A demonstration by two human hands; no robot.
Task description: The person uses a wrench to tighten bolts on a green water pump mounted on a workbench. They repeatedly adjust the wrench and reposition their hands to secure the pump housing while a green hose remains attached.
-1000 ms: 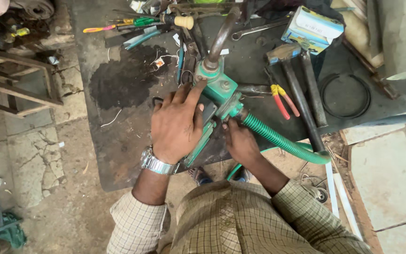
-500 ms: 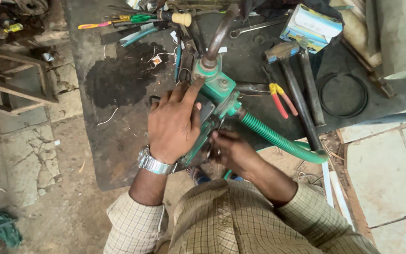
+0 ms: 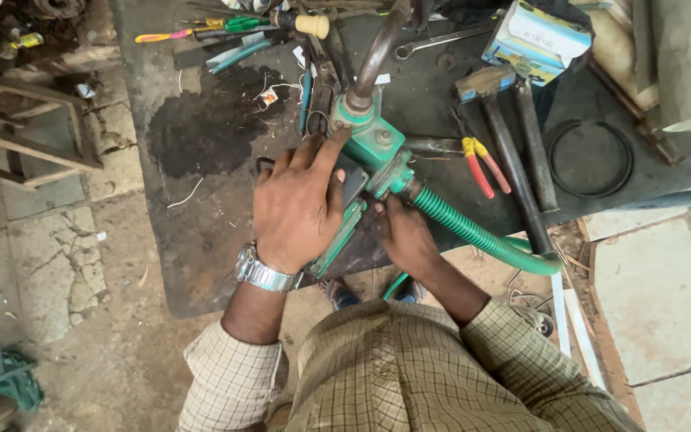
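A green water pump [image 3: 371, 152] lies on a dark greasy mat [image 3: 201, 144] on the floor. A rusty curved pipe [image 3: 377, 48] rises from its far end and a green ribbed hose [image 3: 481, 236] runs off to the right. My left hand [image 3: 297, 204], with a metal wristwatch, lies flat on top of the pump's body, gripping it. My right hand [image 3: 405, 236] is tucked against the pump's near side just below the hose joint, fingers closed around a part I cannot make out.
Screwdrivers [image 3: 225, 28], a wrench [image 3: 441, 38], pliers with red and yellow handles [image 3: 481, 164], two hammers [image 3: 513, 136], a black rubber ring [image 3: 589, 156] and a small box [image 3: 537, 36] lie around the pump. Cracked concrete floor [image 3: 49, 264] is at left, pale tiles [image 3: 665, 280] at right.
My right hand has slid up from the pump's lower edge toward the hose joint. The left hand stays pressed on the pump. The view has shifted slightly.
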